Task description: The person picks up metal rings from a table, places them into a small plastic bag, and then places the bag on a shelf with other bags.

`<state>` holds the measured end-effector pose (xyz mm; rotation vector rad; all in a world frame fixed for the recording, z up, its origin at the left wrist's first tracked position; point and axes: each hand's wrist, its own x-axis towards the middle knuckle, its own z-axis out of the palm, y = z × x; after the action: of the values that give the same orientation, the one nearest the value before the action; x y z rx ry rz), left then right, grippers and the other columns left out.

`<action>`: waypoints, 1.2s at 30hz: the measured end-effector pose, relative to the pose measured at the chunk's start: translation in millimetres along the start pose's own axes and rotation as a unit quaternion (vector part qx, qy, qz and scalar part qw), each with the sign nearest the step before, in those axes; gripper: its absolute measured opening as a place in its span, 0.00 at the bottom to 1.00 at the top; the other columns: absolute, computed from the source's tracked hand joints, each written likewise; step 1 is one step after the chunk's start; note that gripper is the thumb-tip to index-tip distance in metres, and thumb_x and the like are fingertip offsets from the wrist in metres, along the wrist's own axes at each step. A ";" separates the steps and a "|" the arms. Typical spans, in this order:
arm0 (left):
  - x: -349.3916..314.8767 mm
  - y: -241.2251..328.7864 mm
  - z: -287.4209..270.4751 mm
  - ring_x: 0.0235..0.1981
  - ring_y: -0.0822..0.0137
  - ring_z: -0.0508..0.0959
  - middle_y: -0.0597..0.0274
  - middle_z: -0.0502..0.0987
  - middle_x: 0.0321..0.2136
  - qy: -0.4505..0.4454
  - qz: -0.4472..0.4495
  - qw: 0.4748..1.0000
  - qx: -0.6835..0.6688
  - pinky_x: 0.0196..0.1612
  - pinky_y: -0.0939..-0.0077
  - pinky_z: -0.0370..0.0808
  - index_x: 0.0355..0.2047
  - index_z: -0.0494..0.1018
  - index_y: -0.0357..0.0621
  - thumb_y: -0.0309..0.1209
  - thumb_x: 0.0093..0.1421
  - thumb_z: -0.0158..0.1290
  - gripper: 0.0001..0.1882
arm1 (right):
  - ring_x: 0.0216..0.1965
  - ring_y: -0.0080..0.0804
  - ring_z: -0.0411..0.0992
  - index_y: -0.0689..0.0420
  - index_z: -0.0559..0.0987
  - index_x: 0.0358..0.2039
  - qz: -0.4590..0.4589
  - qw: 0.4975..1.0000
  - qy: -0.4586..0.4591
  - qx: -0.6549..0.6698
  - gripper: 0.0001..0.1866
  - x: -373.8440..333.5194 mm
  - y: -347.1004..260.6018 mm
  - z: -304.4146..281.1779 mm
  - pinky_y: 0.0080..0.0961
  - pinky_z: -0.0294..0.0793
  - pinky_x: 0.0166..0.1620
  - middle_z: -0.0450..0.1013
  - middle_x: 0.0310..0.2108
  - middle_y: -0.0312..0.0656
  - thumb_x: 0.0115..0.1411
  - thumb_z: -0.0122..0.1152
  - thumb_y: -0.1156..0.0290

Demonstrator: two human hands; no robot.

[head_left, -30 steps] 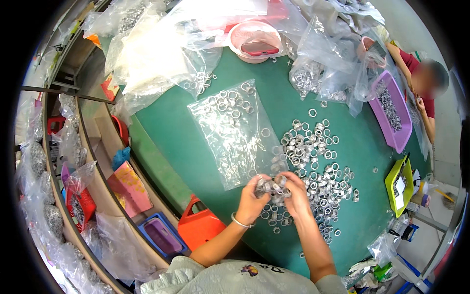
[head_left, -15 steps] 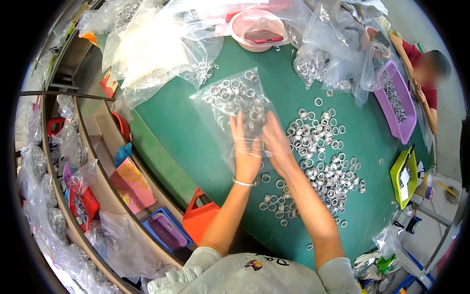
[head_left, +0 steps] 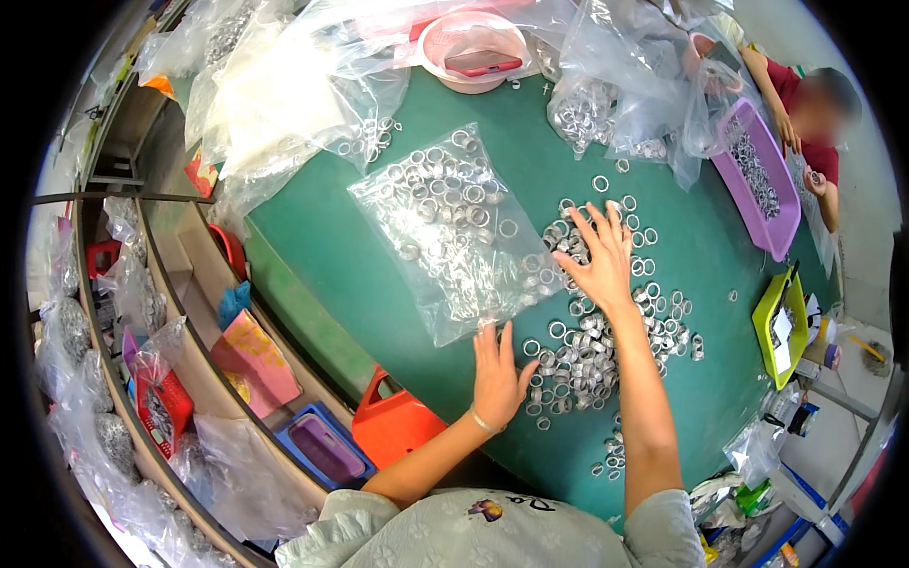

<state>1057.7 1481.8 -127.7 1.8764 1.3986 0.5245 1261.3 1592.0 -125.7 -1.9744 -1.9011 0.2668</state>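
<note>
A clear plastic bag (head_left: 453,301) lies flat on the green table, with several silver metal rings inside, mostly toward its far end. My left hand (head_left: 498,379) is open at the bag's near edge, fingertips by the plastic; whether they touch it I cannot tell. Fingers spread, my right hand (head_left: 602,263) reaches over the far part of a pile of loose silver rings (head_left: 592,364), just right of the bag. Its palm and wrist hide some of the rings. Neither hand grips anything that I can see.
A pink basket (head_left: 454,80) holding a red-edged phone stands at the far edge, between plastic bags. Rightward are a purple tray (head_left: 772,222) of small metal parts and a yellow-green tray (head_left: 769,346). A co-worker's hands (head_left: 814,180) are beyond. Shelves with bins line the left.
Both hands have come off the bag, which now lies flatter. My left hand drew back toward me; my right went right, over the rings. The co-worker's hands have moved apart.
</note>
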 end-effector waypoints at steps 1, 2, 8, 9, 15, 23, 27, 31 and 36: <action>8.6 1.0 5.8 0.59 0.35 0.50 0.33 0.46 0.59 0.027 0.012 1.000 -0.010 0.60 0.52 0.51 0.57 0.51 0.30 0.28 0.52 0.56 0.36 | 0.61 0.51 0.49 0.46 0.70 0.52 -0.011 1.000 -0.024 -0.014 0.34 -5.4 -1.1 1.8 0.50 0.48 0.58 0.60 0.55 0.44 0.43 0.66 0.52; 15.8 1.6 12.9 0.59 0.36 0.50 0.33 0.46 0.59 0.027 0.011 0.999 -0.030 0.60 0.53 0.51 0.57 0.50 0.30 0.28 0.52 0.55 0.36 | 0.60 0.51 0.50 0.46 0.70 0.52 -0.016 1.000 -0.023 -0.011 0.33 -12.4 -3.4 2.0 0.48 0.49 0.58 0.60 0.55 0.44 0.43 0.66 0.54; 60.6 18.5 36.1 0.60 0.42 0.52 0.39 0.46 0.60 0.050 0.022 0.988 -0.144 0.60 0.60 0.55 0.60 0.48 0.37 0.24 0.46 0.60 0.44 | 0.53 0.46 0.57 0.51 0.71 0.48 0.001 0.998 0.005 0.067 0.31 -50.8 -16.4 -0.4 0.42 0.57 0.53 0.63 0.50 0.43 0.41 0.67 0.63; 67.2 17.9 37.6 0.60 0.46 0.53 0.43 0.49 0.60 0.060 0.009 0.986 -0.158 0.59 0.61 0.56 0.61 0.48 0.40 0.23 0.43 0.61 0.47 | 0.50 0.45 0.58 0.54 0.72 0.47 0.021 0.994 0.031 0.103 0.30 -52.2 -17.1 1.5 0.40 0.57 0.53 0.64 0.48 0.43 0.41 0.67 0.63; 76.2 19.8 46.4 0.57 0.50 0.60 0.47 0.60 0.55 0.053 0.037 0.978 -0.201 0.57 0.63 0.59 0.58 0.55 0.38 0.23 0.42 0.61 0.42 | 0.46 0.42 0.61 0.56 0.76 0.37 0.117 0.986 0.096 0.074 0.18 -54.0 -34.4 13.2 0.37 0.58 0.49 0.67 0.43 0.39 0.44 0.64 0.66; 81.8 42.9 44.8 0.48 0.47 0.65 0.45 0.64 0.50 0.087 0.080 0.981 -0.152 0.52 0.59 0.61 0.55 0.62 0.43 0.26 0.49 0.54 0.30 | 0.40 0.38 0.65 0.57 0.74 0.27 0.161 0.948 0.175 0.211 0.06 -65.1 -36.3 2.4 0.35 0.60 0.44 0.72 0.34 0.38 0.49 0.59 0.71; 85.0 45.6 46.5 0.46 0.47 0.65 0.46 0.63 0.48 0.044 0.106 0.989 -0.095 0.50 0.60 0.63 0.53 0.64 0.48 0.26 0.47 0.54 0.30 | 0.41 0.43 0.63 0.60 0.71 0.37 0.152 0.939 0.162 0.262 0.12 -85.8 -42.7 -12.9 0.35 0.61 0.46 0.70 0.38 0.45 0.52 0.55 0.72; 84.4 51.4 46.0 0.45 0.49 0.65 0.52 0.65 0.47 -0.005 0.179 0.982 -0.060 0.49 0.61 0.65 0.50 0.68 0.50 0.28 0.39 0.60 0.33 | 0.46 0.44 0.64 0.60 0.66 0.47 0.121 0.940 0.061 0.313 0.16 -113.7 -25.5 -42.5 0.33 0.64 0.48 0.65 0.45 0.49 0.57 0.49 0.74; 89.1 62.4 39.6 0.44 0.52 0.65 0.59 0.67 0.44 -0.066 0.226 0.972 0.015 0.46 0.63 0.68 0.46 0.70 0.52 0.31 0.37 0.63 0.31 | 0.42 0.38 0.69 0.62 0.69 0.42 0.059 0.934 -0.015 0.351 0.12 -120.6 0.5 -73.4 0.28 0.69 0.43 0.68 0.41 0.47 0.57 0.48 0.79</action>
<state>1154.3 1544.2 -115.4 2.2217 0.8946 0.5853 1283.0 1462.1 -74.6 -1.5804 -1.4128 0.8780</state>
